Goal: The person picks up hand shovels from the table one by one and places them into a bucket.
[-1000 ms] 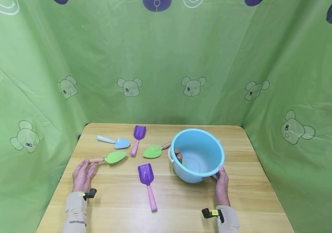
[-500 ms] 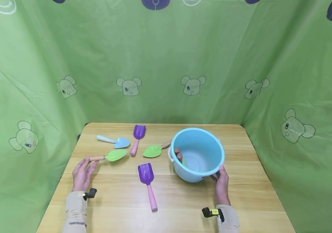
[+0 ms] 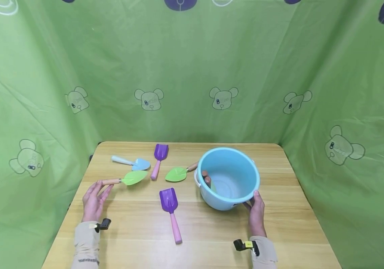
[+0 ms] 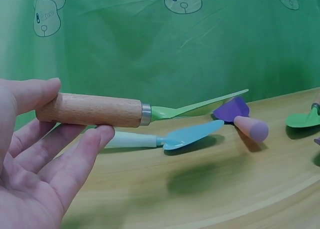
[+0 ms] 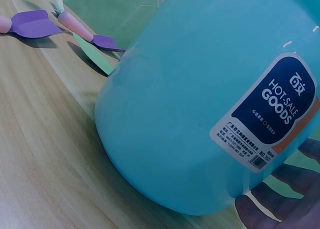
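My left hand (image 3: 92, 201) pinches the wooden handle of a green leaf-shaped trowel (image 4: 95, 109) between thumb and fingers. The trowel is lifted off the table, its shadow visible below. With thumb near the rim and fingers against the outer wall, my right hand (image 3: 256, 213) holds a light blue bucket (image 3: 212, 200), which leans toward me. Brown handle ends (image 3: 207, 180) and a bit of green show inside the bucket at its left. Just beyond the held trowel lies a blue trowel (image 3: 141, 164) with a pale handle.
A purple shovel (image 3: 161, 152) with a pink handle lies at the back. Another purple shovel (image 3: 169, 201) lies mid-table. A second green trowel (image 3: 176, 174) is left of the bucket, its handle reaching to the bucket's side. Green curtain (image 3: 185, 123) surrounds the wooden table (image 3: 138, 239).
The green trowel in my left hand has risen slightly, its blade moving up toward the blue trowel. My right hand and the bucket look unchanged.
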Demonstrator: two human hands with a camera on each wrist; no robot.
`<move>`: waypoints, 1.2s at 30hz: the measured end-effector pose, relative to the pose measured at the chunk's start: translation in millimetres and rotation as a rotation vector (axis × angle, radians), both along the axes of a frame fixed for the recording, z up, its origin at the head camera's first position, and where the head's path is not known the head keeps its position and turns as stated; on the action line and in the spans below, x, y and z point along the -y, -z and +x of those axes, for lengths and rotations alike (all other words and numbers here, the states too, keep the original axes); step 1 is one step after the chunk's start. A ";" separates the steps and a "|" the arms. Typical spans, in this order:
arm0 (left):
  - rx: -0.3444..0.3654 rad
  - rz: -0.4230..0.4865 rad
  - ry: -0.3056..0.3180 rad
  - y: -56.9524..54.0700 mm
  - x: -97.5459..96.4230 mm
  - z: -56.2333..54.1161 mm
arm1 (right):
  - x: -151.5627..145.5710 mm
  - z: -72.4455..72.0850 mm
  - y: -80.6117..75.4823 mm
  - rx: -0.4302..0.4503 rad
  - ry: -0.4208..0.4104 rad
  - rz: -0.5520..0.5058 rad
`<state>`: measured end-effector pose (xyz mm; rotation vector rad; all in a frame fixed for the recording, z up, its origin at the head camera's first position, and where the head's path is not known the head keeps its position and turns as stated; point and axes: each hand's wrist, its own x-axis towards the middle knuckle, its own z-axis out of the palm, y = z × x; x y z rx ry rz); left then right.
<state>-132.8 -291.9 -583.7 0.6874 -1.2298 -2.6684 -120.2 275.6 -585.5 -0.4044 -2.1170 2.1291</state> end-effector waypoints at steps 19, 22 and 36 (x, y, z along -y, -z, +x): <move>-0.040 -0.024 0.033 -11.8 -6.0 5.6 | -1.9 -1.4 2.6 -0.007 -0.016 -0.002; -0.059 -0.037 0.043 -13.2 -6.6 5.3 | -2.0 -1.8 2.0 -0.005 -0.019 -0.011; -0.107 -0.040 0.054 -29.0 -14.1 0.6 | -1.1 -3.4 3.6 -0.023 -0.009 -0.002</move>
